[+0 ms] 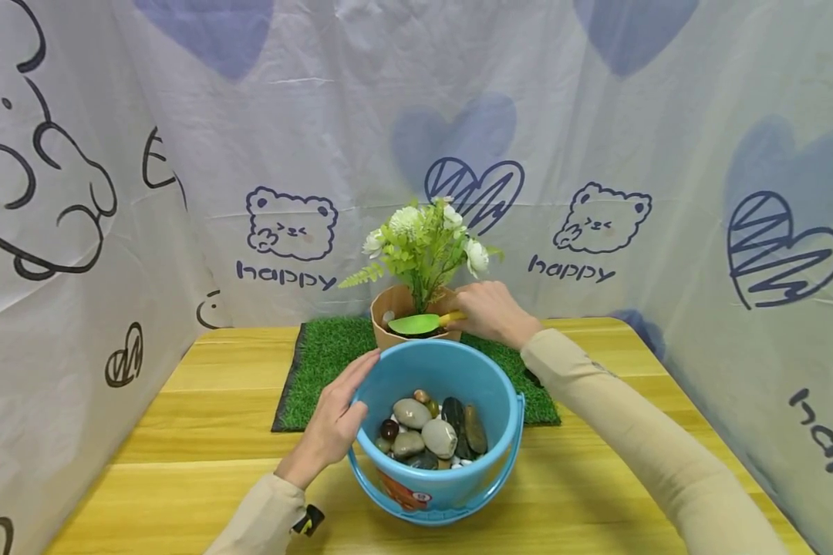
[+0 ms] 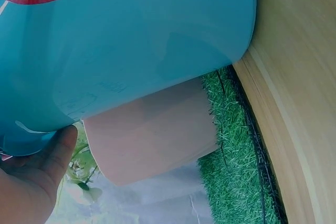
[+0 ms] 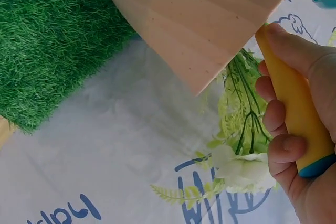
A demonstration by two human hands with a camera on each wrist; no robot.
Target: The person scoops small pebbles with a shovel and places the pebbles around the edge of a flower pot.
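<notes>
My right hand (image 1: 493, 312) grips the yellow handle (image 3: 291, 98) of a small garden trowel. The trowel's green blade (image 1: 413, 324) lies over the mouth of a tan flower pot (image 1: 387, 304), which holds dark soil. White flowers with green leaves (image 1: 419, 258) stand upright in the pot. In front of it is a blue bucket (image 1: 440, 351) containing grey, brown and dark stones (image 1: 439, 438) and small white pebbles. My left hand (image 1: 329, 416) rests against the bucket's left rim, its fingers straight along the edge. In the left wrist view, fingertips (image 2: 65, 137) touch just below the rim.
A green artificial grass mat (image 1: 319, 362) lies under the pot and reaches behind the bucket. Both rest on a yellow wooden table (image 1: 201, 432). The bucket's blue handle (image 1: 437, 516) hangs down at its front. White printed cloth (image 1: 361, 139) surrounds the table's back and sides.
</notes>
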